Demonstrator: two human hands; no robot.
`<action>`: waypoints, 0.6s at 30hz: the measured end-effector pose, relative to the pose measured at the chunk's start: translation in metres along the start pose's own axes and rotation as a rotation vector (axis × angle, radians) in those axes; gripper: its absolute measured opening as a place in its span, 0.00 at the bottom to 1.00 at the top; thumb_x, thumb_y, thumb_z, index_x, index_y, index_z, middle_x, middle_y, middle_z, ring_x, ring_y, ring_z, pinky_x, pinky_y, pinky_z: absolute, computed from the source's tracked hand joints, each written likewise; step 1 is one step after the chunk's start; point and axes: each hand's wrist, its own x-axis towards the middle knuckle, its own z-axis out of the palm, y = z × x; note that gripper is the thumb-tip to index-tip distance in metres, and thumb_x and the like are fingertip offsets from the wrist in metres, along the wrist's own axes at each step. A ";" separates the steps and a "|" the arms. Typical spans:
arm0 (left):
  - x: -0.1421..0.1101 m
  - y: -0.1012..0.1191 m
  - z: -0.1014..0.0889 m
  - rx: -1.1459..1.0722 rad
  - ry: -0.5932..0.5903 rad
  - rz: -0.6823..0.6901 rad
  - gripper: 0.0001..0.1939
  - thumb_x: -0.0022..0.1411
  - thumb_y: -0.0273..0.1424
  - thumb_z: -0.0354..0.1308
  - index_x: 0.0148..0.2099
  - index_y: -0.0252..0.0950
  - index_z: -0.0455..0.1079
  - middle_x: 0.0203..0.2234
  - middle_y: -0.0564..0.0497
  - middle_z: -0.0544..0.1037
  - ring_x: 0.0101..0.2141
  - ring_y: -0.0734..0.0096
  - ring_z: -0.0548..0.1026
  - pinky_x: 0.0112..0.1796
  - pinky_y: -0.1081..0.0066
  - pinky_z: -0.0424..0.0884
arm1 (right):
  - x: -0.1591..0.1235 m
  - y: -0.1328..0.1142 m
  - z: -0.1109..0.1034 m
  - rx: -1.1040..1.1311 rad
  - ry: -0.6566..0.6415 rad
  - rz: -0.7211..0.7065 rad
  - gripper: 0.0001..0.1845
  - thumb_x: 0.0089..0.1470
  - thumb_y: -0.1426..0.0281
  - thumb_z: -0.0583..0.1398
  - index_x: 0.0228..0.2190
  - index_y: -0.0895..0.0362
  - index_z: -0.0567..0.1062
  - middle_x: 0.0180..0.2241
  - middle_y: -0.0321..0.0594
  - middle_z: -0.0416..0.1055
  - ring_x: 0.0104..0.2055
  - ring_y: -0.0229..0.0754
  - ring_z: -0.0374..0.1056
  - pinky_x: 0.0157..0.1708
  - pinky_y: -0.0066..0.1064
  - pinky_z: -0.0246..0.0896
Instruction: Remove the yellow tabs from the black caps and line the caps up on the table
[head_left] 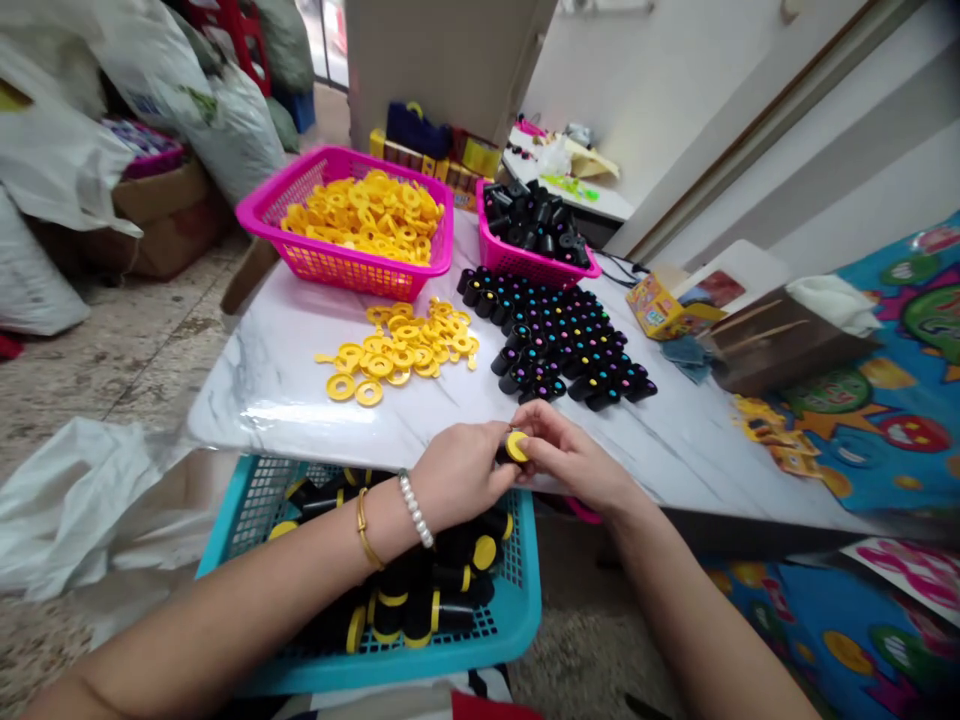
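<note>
A small black plastic cylinder with a yellow disc on its end is between my two hands, just over the front edge of the table. My left hand is closed around its black side, with a pearl bracelet and a gold bangle on that wrist. On the other side my right hand grips it, the thumb at the yellow end. Below my forearm, a turquoise basket contains several black cylinders with yellow ends. Loose yellow rings lie on the table, left of many upright black cylinders with coloured dots.
On the marble-patterned table, a pink basket is heaped with yellow pieces. Another pink basket holds black parts. A small yellow box and a brown carton stand at the right. White sacks crowd the left floor.
</note>
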 end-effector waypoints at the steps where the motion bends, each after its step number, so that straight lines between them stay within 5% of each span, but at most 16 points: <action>1: -0.007 -0.003 -0.005 -0.002 0.042 0.026 0.17 0.59 0.35 0.55 0.50 0.35 0.67 0.28 0.51 0.76 0.28 0.68 0.74 0.29 0.71 0.68 | -0.002 0.003 0.001 0.001 0.019 -0.025 0.11 0.55 0.64 0.59 0.39 0.53 0.66 0.27 0.31 0.65 0.25 0.33 0.65 0.28 0.27 0.64; 4: -0.032 -0.023 -0.025 0.172 0.311 0.040 0.22 0.62 0.35 0.54 0.56 0.34 0.62 0.38 0.46 0.74 0.38 0.65 0.73 0.39 0.67 0.70 | -0.009 0.013 0.015 -0.014 0.072 -0.101 0.10 0.56 0.64 0.58 0.39 0.55 0.70 0.29 0.34 0.66 0.27 0.34 0.65 0.29 0.28 0.65; 7: -0.049 -0.049 -0.048 0.468 0.512 -0.043 0.17 0.62 0.35 0.53 0.51 0.33 0.66 0.43 0.41 0.71 0.45 0.58 0.69 0.46 0.60 0.68 | -0.019 0.016 0.043 -0.145 0.092 -0.200 0.08 0.56 0.66 0.58 0.37 0.55 0.73 0.27 0.35 0.66 0.28 0.36 0.64 0.28 0.28 0.63; 11: -0.047 -0.070 -0.063 0.637 0.412 -0.059 0.07 0.63 0.32 0.51 0.38 0.34 0.68 0.35 0.44 0.71 0.40 0.59 0.69 0.43 0.60 0.69 | -0.025 0.009 0.072 -0.346 0.121 -0.371 0.06 0.54 0.70 0.59 0.35 0.55 0.76 0.27 0.37 0.68 0.28 0.38 0.65 0.30 0.30 0.62; 14: -0.039 -0.066 -0.061 0.632 0.342 -0.032 0.08 0.64 0.27 0.47 0.35 0.35 0.67 0.34 0.44 0.70 0.38 0.61 0.69 0.42 0.61 0.68 | -0.024 0.006 0.071 -0.339 0.188 -0.386 0.06 0.55 0.69 0.58 0.33 0.55 0.76 0.27 0.39 0.70 0.29 0.39 0.66 0.30 0.31 0.62; 18: -0.029 -0.038 -0.052 0.280 0.246 -0.006 0.06 0.63 0.26 0.48 0.34 0.36 0.64 0.31 0.48 0.70 0.34 0.67 0.69 0.37 0.66 0.67 | -0.020 0.011 0.053 -0.081 0.339 -0.241 0.09 0.56 0.64 0.58 0.36 0.55 0.75 0.30 0.41 0.70 0.28 0.39 0.66 0.23 0.28 0.62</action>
